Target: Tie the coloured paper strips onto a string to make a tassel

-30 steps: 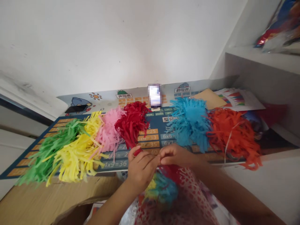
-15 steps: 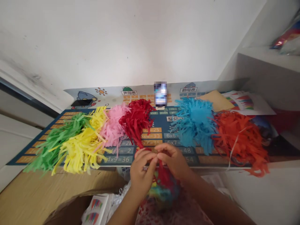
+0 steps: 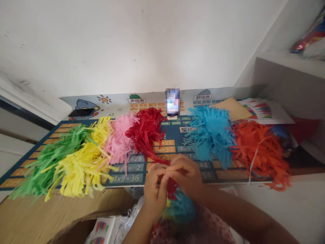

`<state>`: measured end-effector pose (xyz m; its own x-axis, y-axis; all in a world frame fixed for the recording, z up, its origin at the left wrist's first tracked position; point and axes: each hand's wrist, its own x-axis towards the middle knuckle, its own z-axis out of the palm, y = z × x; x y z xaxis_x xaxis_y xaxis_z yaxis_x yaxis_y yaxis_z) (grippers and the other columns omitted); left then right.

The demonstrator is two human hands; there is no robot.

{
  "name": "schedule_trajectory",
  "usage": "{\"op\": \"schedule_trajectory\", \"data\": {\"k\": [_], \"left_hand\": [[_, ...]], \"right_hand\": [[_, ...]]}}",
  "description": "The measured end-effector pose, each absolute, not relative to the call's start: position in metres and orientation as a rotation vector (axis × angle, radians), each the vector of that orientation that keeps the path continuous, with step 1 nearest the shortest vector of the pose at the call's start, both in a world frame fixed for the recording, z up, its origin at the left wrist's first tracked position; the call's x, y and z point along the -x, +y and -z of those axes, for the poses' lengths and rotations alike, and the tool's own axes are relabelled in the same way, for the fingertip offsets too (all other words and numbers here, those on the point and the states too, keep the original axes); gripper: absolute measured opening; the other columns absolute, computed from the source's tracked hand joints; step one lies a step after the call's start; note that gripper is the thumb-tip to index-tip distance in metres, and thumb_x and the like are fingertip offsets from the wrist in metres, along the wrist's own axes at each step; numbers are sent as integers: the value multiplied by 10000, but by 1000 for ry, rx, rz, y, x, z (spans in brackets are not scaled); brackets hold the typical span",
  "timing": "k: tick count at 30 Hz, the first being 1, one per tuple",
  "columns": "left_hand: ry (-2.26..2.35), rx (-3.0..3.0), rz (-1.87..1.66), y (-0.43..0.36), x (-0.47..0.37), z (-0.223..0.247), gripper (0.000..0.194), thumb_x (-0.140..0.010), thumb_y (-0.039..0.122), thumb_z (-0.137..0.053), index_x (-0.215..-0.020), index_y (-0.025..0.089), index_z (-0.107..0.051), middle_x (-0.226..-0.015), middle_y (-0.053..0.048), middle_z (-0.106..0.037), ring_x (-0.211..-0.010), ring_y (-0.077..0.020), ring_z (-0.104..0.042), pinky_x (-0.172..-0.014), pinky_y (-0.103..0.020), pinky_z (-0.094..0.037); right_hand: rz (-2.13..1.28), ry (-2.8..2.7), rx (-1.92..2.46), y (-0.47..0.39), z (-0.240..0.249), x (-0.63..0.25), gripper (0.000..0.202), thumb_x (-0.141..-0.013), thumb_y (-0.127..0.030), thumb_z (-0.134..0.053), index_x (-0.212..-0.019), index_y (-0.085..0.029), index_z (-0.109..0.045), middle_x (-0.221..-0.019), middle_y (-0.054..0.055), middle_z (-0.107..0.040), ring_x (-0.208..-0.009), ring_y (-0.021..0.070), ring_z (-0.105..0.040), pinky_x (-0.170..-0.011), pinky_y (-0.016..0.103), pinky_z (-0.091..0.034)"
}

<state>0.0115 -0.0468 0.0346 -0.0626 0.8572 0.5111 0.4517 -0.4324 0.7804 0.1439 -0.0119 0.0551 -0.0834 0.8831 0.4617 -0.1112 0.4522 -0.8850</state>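
Observation:
My left hand [image 3: 156,186] and my right hand [image 3: 185,174] meet at the desk's front edge, fingertips pinched together on a red paper strip. Below them hangs a bunch of red, yellow and blue fringed paper [image 3: 179,205], partly hidden by my hands. Just beyond my fingers lies a red fringed bundle [image 3: 147,130]. To its left are pink [image 3: 120,135], yellow [image 3: 82,166] and green [image 3: 54,156] bundles. On the right are a blue bundle [image 3: 212,130] and an orange-red one [image 3: 260,152] with a white string across it.
A lit phone [image 3: 172,102] stands against the wall; a dark phone [image 3: 81,112] lies at the back left. Printed cards [image 3: 264,110] and a tan envelope [image 3: 233,108] are at the back right. An open box [image 3: 76,230] with packets sits below the desk.
Both hands have drawn closer together, the right one shifting slightly left. The view has shifted a little. The hanging bunch below the hands has moved and looks less blurred.

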Motion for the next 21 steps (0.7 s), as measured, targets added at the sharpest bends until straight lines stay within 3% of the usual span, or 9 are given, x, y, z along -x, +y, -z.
{"op": "schedule_trajectory", "data": {"k": [5,9,12,14,16,18,21], "left_hand": [[1383,-1788,-1403,-40,4,-33,259,-961,356,-486,-854,220,-680,-774,-34,-685,-733,-172,-638,-677,-276,-517],[1285,-1422,-1541,-38,24,-28,211,-939,366,-544,-845,217,-659,-902,-51,-702,-866,-197,-659,-796,-317,-536],[1146,-956,-1747,-32,43,-27,165,-902,381,-612,-863,221,-620,-834,-17,-685,-817,-177,-653,-822,-328,-546],[1133,-785,-1844,-26,55,-30,189,-855,386,-678,-818,214,-610,-724,20,-636,-703,-134,-608,-746,-267,-542],[1161,-720,-1918,-20,65,-34,239,-801,390,-736,-760,200,-597,-664,40,-592,-633,-106,-555,-672,-216,-515],[1181,-688,-1962,-18,70,-37,276,-756,397,-775,-745,192,-590,-642,46,-565,-607,-98,-526,-634,-204,-495],[1190,-663,-1956,-19,71,-35,278,-745,400,-779,-789,196,-595,-652,44,-550,-613,-105,-516,-632,-217,-492]], "right_hand": [[-1115,-1540,646,9,-62,-137,163,-816,-384,-716,-721,-252,-707,-708,3,-659,-670,150,-590,-640,295,-473],[-969,-1595,879,79,-61,-148,185,-857,-378,-630,-754,-229,-670,-807,16,-666,-787,167,-606,-768,313,-488],[-635,-1330,1281,171,-57,-170,246,-858,-333,-585,-1039,-173,-633,-1058,95,-648,-956,217,-607,-911,374,-474],[-498,-1380,1447,228,-53,-185,512,-754,-274,-706,-1219,-115,-558,-1280,177,-562,-1151,277,-551,-1040,419,-400],[-549,-1521,1525,268,-49,-195,672,-702,-240,-757,-1299,-81,-490,-1290,203,-565,-1142,282,-569,-1017,437,-419],[-615,-1636,1527,289,-46,-197,625,-704,-204,-754,-1268,-84,-513,-1178,154,-647,-1014,234,-631,-925,389,-478],[-614,-1733,1523,296,-46,-194,331,-817,-229,-654,-1121,-105,-610,-1021,77,-707,-878,173,-654,-816,293,-496]]}}
